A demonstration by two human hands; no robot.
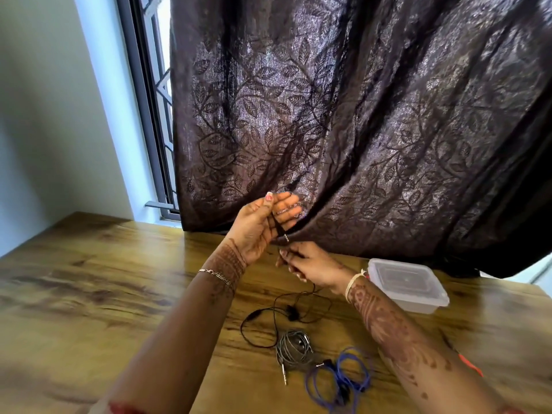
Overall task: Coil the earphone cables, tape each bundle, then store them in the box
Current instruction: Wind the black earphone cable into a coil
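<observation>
Pinching black earphone cable (279,228) | left hand (260,225) thumb-clamped | right hand (309,265) fingers curled

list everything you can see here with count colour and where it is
black earphone cable: one, black, plug end held up in both hands, the rest trailing loose on the table
grey earphone bundle: one, grey, coiled, on the table near the person
blue earphone cable: one, blue, loose loops, right of the grey bundle
plastic box: one, clear, lid on, table's right side
orange item: one, mostly hidden behind the right forearm, cannot tell what
table: one, brown wood
curtain: one, dark, leaf pattern, behind the table
window grille: one, grey, left of the curtain
left hand: pinches the black cable
right hand: pinches it lower down
</observation>
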